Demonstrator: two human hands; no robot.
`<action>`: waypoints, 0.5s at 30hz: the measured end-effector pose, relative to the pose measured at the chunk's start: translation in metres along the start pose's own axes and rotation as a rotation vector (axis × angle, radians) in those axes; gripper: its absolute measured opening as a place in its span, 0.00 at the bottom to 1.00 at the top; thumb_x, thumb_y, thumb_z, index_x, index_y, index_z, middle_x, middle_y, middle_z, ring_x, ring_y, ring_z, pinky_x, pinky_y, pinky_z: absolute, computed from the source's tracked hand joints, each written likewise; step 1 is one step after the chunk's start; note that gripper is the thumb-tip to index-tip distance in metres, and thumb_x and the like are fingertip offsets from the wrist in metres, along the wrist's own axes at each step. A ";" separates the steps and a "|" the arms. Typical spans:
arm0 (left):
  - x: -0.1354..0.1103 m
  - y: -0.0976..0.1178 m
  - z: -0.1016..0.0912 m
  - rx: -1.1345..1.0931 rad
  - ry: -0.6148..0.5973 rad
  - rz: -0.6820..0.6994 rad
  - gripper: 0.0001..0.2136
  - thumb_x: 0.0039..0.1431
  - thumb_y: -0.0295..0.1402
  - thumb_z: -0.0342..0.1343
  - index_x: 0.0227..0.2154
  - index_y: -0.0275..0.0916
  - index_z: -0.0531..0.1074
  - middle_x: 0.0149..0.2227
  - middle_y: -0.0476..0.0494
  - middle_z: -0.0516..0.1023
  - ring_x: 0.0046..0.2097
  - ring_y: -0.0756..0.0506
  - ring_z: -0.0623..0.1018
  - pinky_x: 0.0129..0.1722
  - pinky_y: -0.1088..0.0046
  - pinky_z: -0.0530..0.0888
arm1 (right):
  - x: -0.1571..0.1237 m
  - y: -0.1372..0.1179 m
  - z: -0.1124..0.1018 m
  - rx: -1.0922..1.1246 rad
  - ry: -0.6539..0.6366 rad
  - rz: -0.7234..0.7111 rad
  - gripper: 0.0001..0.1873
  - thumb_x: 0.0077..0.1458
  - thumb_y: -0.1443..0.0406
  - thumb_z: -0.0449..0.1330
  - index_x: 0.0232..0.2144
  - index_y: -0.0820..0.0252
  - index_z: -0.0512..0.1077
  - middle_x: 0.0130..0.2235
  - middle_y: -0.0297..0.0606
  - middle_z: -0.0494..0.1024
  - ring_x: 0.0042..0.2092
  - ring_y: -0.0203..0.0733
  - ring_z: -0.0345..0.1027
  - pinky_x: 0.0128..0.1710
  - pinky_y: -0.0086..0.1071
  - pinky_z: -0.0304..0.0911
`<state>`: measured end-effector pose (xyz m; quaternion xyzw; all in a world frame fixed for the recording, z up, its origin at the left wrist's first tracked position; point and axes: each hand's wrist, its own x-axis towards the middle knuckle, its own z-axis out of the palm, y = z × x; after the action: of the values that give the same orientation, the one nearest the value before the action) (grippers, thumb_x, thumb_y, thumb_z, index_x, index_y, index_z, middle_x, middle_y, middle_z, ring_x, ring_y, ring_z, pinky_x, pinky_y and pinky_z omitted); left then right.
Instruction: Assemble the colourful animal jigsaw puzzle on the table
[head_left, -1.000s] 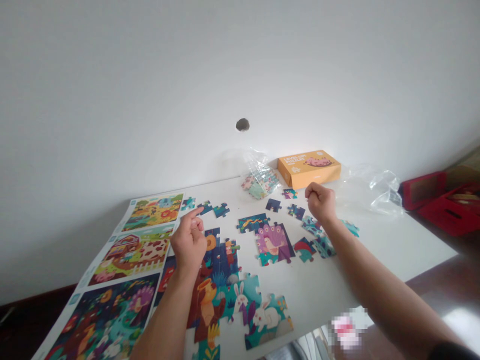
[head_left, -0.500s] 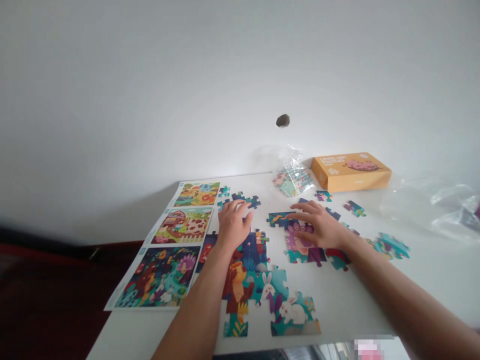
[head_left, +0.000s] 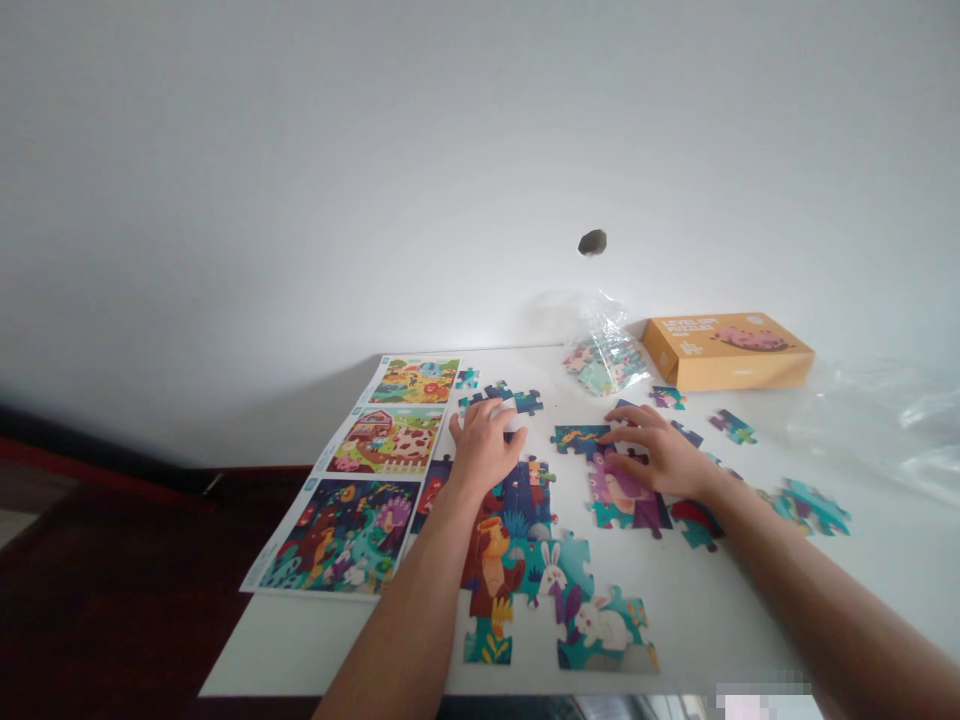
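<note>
My left hand (head_left: 486,446) lies with spread fingers over the top of a partly joined jigsaw puzzle (head_left: 517,560) showing a brown animal and white rabbits. Part of that puzzle is hidden under the hand and forearm. To the right, my right hand (head_left: 657,456) rests with its fingers apart on a smaller joined section (head_left: 616,500) with a purple creature. Its fingertips reach a dark blue puzzle piece (head_left: 576,438) with an orange figure. Whether they press on the pieces I cannot tell. Neither hand grips anything visible.
A sheet with printed pictures (head_left: 352,535) lies at the left table edge. Loose puzzle pieces (head_left: 733,426) are scattered behind and right of the hands. A plastic bag of pieces (head_left: 604,362), an orange puzzle box (head_left: 727,352) and clear plastic wrapping (head_left: 877,410) are at the back.
The whole view has turned slightly left, so everything appears farther right. Both hands stay over the same puzzle sections, with only slight finger movement on the right.
</note>
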<state>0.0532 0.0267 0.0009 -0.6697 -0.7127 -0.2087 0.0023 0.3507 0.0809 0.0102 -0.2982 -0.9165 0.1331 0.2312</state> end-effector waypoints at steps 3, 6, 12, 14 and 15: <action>0.001 -0.001 -0.001 0.037 0.065 -0.089 0.14 0.62 0.41 0.55 0.49 0.46 0.77 0.59 0.39 0.72 0.62 0.34 0.66 0.64 0.43 0.56 | -0.001 0.000 -0.001 0.030 0.022 0.022 0.13 0.61 0.59 0.60 0.45 0.53 0.80 0.52 0.47 0.74 0.50 0.51 0.71 0.52 0.47 0.67; 0.003 -0.005 -0.004 0.103 0.134 -0.272 0.16 0.61 0.40 0.56 0.49 0.42 0.78 0.57 0.33 0.72 0.59 0.30 0.68 0.61 0.42 0.59 | -0.002 0.001 -0.001 0.039 0.040 0.033 0.13 0.61 0.60 0.60 0.45 0.54 0.79 0.51 0.48 0.74 0.50 0.52 0.71 0.51 0.47 0.68; 0.009 -0.029 -0.011 0.096 0.195 -0.416 0.25 0.58 0.40 0.58 0.58 0.37 0.70 0.52 0.30 0.76 0.55 0.28 0.69 0.55 0.46 0.64 | -0.002 0.003 -0.001 0.053 0.064 0.030 0.12 0.61 0.60 0.59 0.45 0.54 0.79 0.50 0.47 0.75 0.49 0.52 0.72 0.50 0.47 0.69; 0.011 -0.035 -0.011 0.077 0.151 -0.406 0.25 0.57 0.41 0.59 0.57 0.41 0.71 0.50 0.32 0.78 0.56 0.28 0.69 0.55 0.44 0.63 | -0.001 0.003 -0.001 0.053 0.074 0.031 0.12 0.61 0.60 0.59 0.44 0.55 0.79 0.50 0.48 0.76 0.48 0.52 0.72 0.50 0.47 0.69; 0.012 -0.037 -0.010 0.067 0.130 -0.406 0.24 0.57 0.41 0.59 0.57 0.43 0.72 0.49 0.32 0.79 0.57 0.27 0.68 0.54 0.43 0.63 | -0.001 0.003 -0.001 0.054 0.078 0.032 0.12 0.61 0.60 0.59 0.44 0.55 0.79 0.49 0.48 0.76 0.48 0.52 0.72 0.50 0.47 0.69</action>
<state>0.0143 0.0345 0.0024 -0.4971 -0.8379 -0.2238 0.0284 0.3534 0.0823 0.0098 -0.3114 -0.8980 0.1495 0.2725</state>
